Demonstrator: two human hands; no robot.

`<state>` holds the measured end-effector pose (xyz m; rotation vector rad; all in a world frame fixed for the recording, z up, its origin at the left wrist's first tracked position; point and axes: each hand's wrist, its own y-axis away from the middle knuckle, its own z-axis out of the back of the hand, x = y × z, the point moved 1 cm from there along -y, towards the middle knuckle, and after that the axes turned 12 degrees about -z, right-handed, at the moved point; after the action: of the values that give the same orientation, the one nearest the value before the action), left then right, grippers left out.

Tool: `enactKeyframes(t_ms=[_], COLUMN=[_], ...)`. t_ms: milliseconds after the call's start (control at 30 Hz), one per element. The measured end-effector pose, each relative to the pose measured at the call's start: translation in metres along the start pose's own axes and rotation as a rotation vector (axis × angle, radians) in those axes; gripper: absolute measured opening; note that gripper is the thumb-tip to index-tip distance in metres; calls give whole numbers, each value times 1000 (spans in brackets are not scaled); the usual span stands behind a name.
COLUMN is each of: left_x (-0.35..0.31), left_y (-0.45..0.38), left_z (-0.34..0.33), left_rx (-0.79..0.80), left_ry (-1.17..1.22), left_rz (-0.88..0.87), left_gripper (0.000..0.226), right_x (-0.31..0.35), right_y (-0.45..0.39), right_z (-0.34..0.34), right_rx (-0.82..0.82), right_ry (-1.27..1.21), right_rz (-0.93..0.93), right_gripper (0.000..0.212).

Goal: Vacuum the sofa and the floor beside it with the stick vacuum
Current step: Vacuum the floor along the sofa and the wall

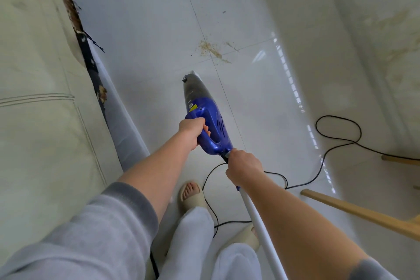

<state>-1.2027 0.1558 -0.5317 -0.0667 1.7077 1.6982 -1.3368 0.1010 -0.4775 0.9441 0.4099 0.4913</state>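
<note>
Glossy white floor (261, 98), blue stick vacuum (209, 120) (grey nose), left hand (192, 130) gripping handle, right hand (244, 169) gripping pole.

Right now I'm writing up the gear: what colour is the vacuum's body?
Blue body, with a grey dust cup; head view.

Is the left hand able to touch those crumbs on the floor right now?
Probably not. The left hand grips the vacuum handle, and the crumbs lie on the floor beyond the vacuum's nose. Nothing blocks the way; they just look too far without bending down.

Crumbs (210, 49), cord (336, 148) on floor (145, 29)
</note>
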Motion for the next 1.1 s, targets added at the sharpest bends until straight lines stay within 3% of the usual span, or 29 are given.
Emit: enactKeyframes(t_ms=[400, 833, 1100], left_x=[-10, -15, -9], left_y=[-20, -15, 10], left_z=[42, 21, -4], left_rx=[-62, -34, -32], left_ry=[98, 118, 41], left_rz=[22, 45, 56], left_gripper=[8, 19, 13], right_x=[44, 23, -11], right_y=[-7, -18, -6], right_z=[11, 27, 23], right_rx=[-43, -59, -12], right_ry=[128, 187, 156], right_rz=[76, 113, 103], right_gripper=[38, 35, 32])
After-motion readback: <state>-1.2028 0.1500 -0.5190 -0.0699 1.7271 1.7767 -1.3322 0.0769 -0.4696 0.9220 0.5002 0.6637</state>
